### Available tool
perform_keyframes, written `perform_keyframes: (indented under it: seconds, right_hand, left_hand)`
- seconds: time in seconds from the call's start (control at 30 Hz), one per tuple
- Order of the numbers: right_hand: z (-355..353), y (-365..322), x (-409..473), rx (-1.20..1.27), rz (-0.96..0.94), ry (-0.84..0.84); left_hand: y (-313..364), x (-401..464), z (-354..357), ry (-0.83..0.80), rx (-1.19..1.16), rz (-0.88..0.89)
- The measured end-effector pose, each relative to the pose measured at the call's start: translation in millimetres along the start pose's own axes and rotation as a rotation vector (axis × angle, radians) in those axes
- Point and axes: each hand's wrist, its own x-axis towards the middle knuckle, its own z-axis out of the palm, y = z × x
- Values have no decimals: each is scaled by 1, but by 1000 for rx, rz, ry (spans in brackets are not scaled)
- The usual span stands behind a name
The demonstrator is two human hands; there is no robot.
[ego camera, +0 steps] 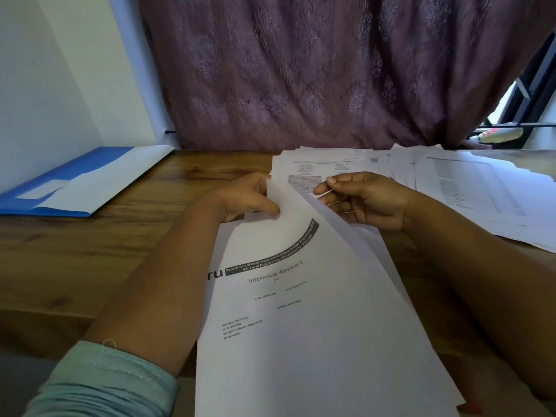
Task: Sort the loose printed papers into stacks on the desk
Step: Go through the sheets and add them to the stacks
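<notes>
Both hands, left hand (pixel 249 195) and right hand (pixel 365 198), pinch the printed sheets (pixel 301 311) between them.

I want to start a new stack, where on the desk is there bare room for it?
Bare wood lies between the blue folder and the left hand, running toward the near desk edge. The right side is crowded with spread papers.

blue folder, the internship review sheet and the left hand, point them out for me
blue folder (pixel 75 173): head view, on its blue cover.
internship review sheet (pixel 301 311): head view, on the white area below the title.
left hand (pixel 243 197): head view, on its back.
</notes>
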Motion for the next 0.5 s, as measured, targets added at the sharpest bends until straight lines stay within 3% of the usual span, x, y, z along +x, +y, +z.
perform_keyframes:
  seconds: [0.07,0.13,0.23,0.3,0.5]
  right_hand:
    - [-2,-2,2,1,-10,7]
    - [-5,0,7,-133,-41,171]
    - [-22,10,16,-728,-106,424]
    - [-31,14,17,-968,-75,430]
    - [-29,11,14,-991,0,343]
  left_hand:
    - [1,0,-1,16,6,16]
    - [1,1,-2,7,27,59]
    - [0,-1,-1,3,-7,106]
    - [-1,-1,0,-27,-6,141]
    - [-2,1,-1,-110,-22,143]
